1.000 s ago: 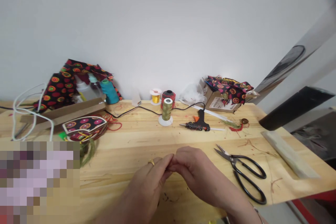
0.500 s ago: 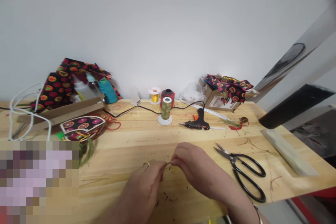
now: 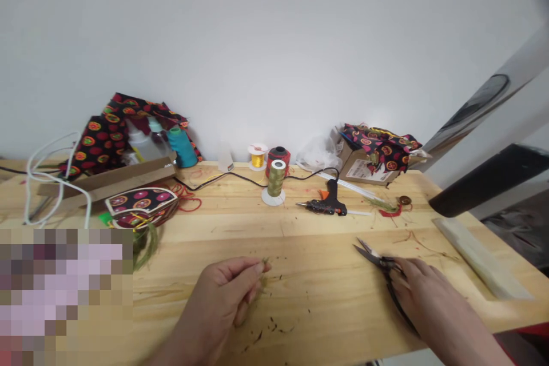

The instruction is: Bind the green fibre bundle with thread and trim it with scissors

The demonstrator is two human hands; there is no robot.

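Left hand [image 3: 227,289], low centre of frame: pinched a small tuft of olive-green thread [image 3: 262,270] at fingertips, just over pale wooden tabletop [image 3: 317,291]. Right hand [image 3: 422,291], lower right: laid over handles of black-handled steel scissors [image 3: 372,253], fingers curled, grip unclear.

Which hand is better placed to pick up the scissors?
Right. The right hand already lies on the scissors handles, while the left hand is off to the side, pinching a small tuft of thread.
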